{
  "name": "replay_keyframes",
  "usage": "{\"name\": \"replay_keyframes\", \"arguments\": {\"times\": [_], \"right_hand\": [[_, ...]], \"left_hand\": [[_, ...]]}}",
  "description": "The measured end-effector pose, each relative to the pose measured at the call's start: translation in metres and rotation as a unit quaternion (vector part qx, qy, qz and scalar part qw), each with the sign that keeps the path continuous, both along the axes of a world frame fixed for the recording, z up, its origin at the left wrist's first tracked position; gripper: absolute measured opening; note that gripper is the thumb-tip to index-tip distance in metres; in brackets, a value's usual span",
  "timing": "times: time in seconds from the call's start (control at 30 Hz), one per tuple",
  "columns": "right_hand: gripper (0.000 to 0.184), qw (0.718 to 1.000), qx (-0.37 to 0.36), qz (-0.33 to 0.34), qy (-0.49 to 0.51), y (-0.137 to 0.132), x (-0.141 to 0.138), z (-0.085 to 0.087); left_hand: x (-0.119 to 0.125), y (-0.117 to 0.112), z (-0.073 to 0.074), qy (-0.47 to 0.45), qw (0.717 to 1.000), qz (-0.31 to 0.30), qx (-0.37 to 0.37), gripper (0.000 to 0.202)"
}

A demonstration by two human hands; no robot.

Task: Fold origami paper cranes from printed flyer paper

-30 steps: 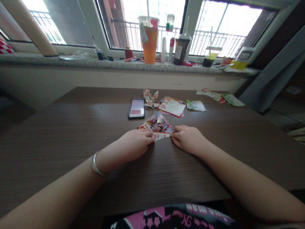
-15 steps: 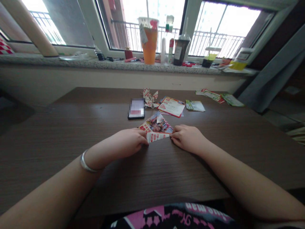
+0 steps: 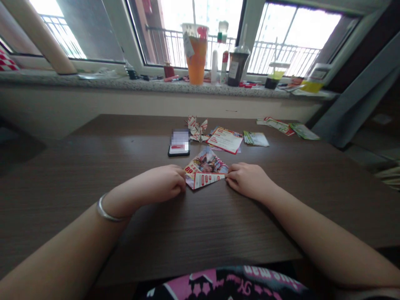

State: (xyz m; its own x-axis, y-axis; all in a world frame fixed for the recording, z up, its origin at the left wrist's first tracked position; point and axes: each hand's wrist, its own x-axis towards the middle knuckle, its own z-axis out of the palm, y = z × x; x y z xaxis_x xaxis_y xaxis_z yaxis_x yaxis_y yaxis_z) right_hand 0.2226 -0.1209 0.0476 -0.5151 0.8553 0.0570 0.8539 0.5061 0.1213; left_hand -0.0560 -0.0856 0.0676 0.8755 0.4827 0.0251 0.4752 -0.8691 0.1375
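Observation:
A printed paper sheet, folded into a rough triangle, lies on the table between my hands. Its lower edge is turned up in a white flap with red print. My right hand pinches the sheet's right corner. At the left edge, the curled fingers of my left hand close on the paper; their tips are partly hidden. Beyond the sheet are a phone, some folded paper figures and a stack of printed sheets.
Small green-and-white cards lie right of the stack, with more leaflets farther back on the brown table. Along the windowsill stand an orange drink cup, a dark drink cup and bottles.
My left hand has slid left along the paper, uncovering more of its lower left part. The sheet has shifted slightly right; my right hand stays at its corner.

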Motion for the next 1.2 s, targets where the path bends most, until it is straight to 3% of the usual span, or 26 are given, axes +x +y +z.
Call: {"name": "replay_keyframes", "arguments": {"times": [0.07,0.17,0.33,0.47,0.67,1.0,1.2], "right_hand": [[0.034,1.0,0.0,-0.005,-0.006,0.0,-0.001,0.0],[0.03,1.0,-0.002,-0.006,0.003,0.001,0.0,0.001],[0.028,1.0,0.0,-0.006,0.024,0.002,0.002,-0.001],[0.026,0.997,0.012,-0.026,0.074,0.005,0.003,-0.01],[0.021,0.98,0.021,-0.083,0.181,0.017,0.001,-0.028],[0.032,0.975,0.034,-0.15,0.159,0.021,-0.001,-0.03],[0.023,0.975,0.027,-0.159,0.155,0.023,0.004,-0.029]], "left_hand": [[0.002,0.0,0.0,0.038,0.999,-0.005,-0.006,0.024],[0.01,-0.002,-0.007,0.0,0.998,0.034,0.052,0.026],[0.026,-0.01,-0.028,-0.05,0.993,0.005,0.107,0.024],[0.031,-0.014,-0.034,-0.045,0.99,0.003,0.134,0.029],[0.031,-0.012,-0.038,-0.07,0.993,-0.03,0.091,0.032],[0.031,-0.01,-0.036,-0.096,0.994,-0.036,0.04,0.031],[0.029,-0.008,-0.037,-0.128,0.991,-0.041,0.018,0.029]]}}
